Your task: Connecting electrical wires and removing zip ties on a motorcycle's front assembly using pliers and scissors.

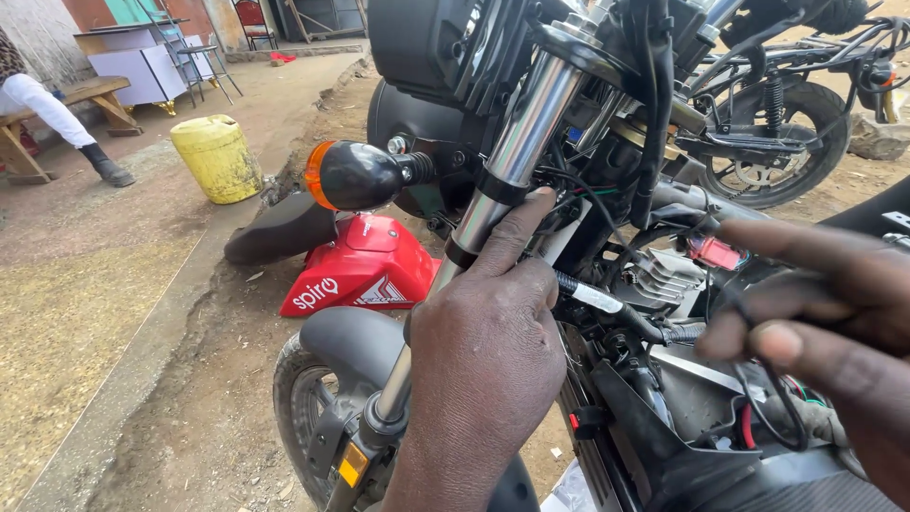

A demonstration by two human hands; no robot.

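- The step in hand is judged to be work on the wiring behind the front fork of a stripped motorcycle, with the fork steadied meanwhile.
- The left hand (483, 351) is closed around the chrome fork tube (517, 142), thumb and fingers wrapped about it just above the black front mudguard (346, 341); it is holding the tube.
- The right hand (834, 322) is held close to the lens and blurred; a black wire (773, 398) is looped about its fingers, yet whether the wire is pinched cannot be told.
- The next move is judged to call for a fine pinch amid crowded cables, with the fork kept from swinging.
- The fork tube runs on a slant: its long axis rises from the front wheel (303, 408) at lower left to the clamp at upper right, the top end pointing up and away from the camera.
- An orange-lensed turn signal (355, 175) juts from beside the tube toward the left.
- A red body panel (365, 270) and a black seat (280, 228) lie on the dirt ground beyond the wheel; a yellow jerrycan (218, 156) stands farther off.
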